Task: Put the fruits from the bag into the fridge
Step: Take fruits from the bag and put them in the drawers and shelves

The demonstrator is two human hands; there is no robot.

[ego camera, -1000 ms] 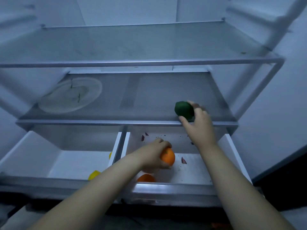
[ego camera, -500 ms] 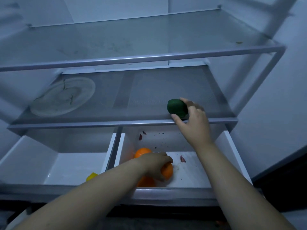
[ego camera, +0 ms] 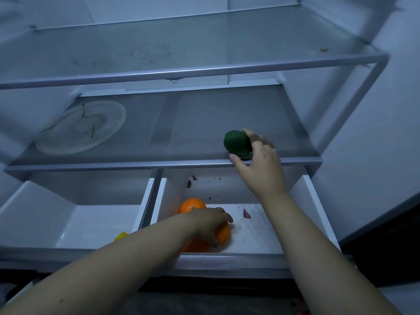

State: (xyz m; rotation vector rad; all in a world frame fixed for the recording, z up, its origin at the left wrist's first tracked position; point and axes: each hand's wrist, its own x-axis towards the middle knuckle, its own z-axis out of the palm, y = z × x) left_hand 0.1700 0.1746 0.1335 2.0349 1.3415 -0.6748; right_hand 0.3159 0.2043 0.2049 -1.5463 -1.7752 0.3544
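The green fruit [ego camera: 236,143] sits on the middle shelf [ego camera: 136,165], close to its front edge and toward the right end. The right hand [ego camera: 261,164] cups it from the right: the fingers curl round its far and right sides, and the thumb reaches under its front, just above the shelf's front rail. The fruit looks round, firm and smooth-skinned, and light enough for one hand. It would probably roll on the flat shelf if let go carelessly. A grip round its widest part, thumb opposite the fingers, should suit it, and it seems to need no special gentleness.

Below, the left hand [ego camera: 209,223] lies over an orange [ego camera: 223,234] in the right drawer [ego camera: 227,260], near the drawer's front wall. Its fingers bend down over the top and hold the orange from above. That fruit too looks firm and a little heavier, with a dimpled rind that should give good purchase. A second orange [ego camera: 192,205] lies just behind the hand, toward the drawer's left wall. A third orange [ego camera: 195,245] shows beneath the wrist, touching the held one.
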